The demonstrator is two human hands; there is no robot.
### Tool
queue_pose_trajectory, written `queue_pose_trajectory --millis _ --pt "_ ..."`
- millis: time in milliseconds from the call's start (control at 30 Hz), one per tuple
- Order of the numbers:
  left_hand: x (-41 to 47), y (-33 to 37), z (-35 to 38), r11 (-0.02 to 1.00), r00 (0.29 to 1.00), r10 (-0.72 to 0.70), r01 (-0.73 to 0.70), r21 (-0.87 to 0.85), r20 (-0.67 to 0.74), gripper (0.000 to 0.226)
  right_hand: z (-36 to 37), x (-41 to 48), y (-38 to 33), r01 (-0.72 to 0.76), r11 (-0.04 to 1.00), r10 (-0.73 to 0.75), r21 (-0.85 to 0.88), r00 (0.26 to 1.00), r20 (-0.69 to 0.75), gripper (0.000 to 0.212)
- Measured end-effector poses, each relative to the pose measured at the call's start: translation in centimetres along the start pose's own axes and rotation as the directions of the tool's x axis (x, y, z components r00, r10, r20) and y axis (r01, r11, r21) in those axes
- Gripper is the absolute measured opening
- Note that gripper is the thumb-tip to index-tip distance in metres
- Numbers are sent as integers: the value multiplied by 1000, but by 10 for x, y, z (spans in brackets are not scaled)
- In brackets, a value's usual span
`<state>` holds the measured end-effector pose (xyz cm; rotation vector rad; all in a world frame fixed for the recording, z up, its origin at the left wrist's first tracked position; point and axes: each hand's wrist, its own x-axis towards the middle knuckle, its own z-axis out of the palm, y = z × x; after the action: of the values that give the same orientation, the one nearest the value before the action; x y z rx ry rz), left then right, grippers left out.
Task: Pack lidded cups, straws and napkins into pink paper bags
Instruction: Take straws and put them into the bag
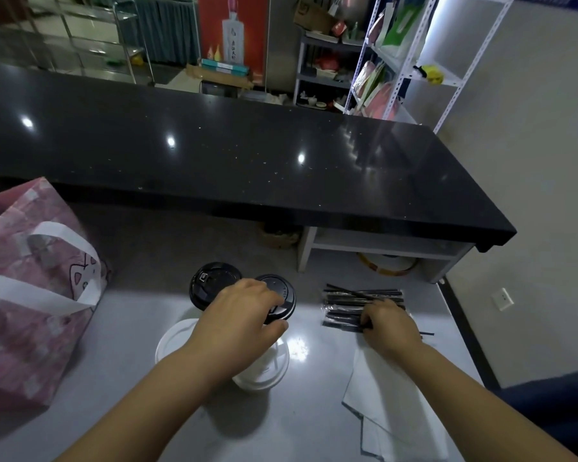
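While the black-lidded cup (pixel 281 289) was gripped from above by the left hand (pixel 244 311), a second black-lidded cup (pixel 211 284) was seen just beside it on the left. Two white-lidded cups (pixel 264 375) were set nearer, partly hidden under the left forearm. Black straws (pixel 357 300) were piled to the right, apart from the cups. White napkins (pixel 391 408) were spread in front of them. A pink paper bag (pixel 30 295) with white handles was stood at far left.

All of it was carried on a pale glossy counter (pixel 131 378). Behind it, a raised black counter (pixel 214 155) was run across the view. Beyond that, a white shelving rack (pixel 447 61) and a red poster (pixel 231 35) were seen.

Left hand: fingers were curled over the lid, thumb at its near rim. Right hand (pixel 391 325): bent fingers were closed on the near straws, wrist over the napkins.
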<state>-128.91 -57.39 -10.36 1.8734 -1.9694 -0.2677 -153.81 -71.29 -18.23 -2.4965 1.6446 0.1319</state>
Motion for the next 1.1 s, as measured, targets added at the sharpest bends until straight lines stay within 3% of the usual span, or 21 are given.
queue_pose_trajectory --millis 200,333,467,567,700,800,967,1100 --pt "8 5 -3 1000 1000 26 -26 10 -5 31 -7 -3 2 -45 988 42 146 999 22 19" --pt "10 10 -7 999 999 40 -40 -7 17 29 -15 -1 4 27 982 -27 185 1000 0 16" --pt "12 8 -12 998 1000 -14 14 -67 7 50 -40 3 -12 91 940 -68 330 994 -80 16" --pt "16 2 -15 984 998 -64 65 -165 16 72 -64 3 -39 120 839 -57 531 989 -134 15" --pt "18 -6 -26 956 993 -107 87 -282 -53 79 -89 -8 -84 205 668 -123 715 978 -166 27" --pt "10 -16 -41 899 974 -157 71 -432 -166 68 -103 -17 -121 275 598 -173 753 961 -214 24" --pt "-15 -42 -73 869 928 -198 17 -495 -315 29 -119 -26 -183 333 573 -282 749 938 -201 7" --pt "-43 -71 -105 823 888 -243 -26 -568 -392 15 -129 -29 -242 389 548 -386 741 903 -188 5"
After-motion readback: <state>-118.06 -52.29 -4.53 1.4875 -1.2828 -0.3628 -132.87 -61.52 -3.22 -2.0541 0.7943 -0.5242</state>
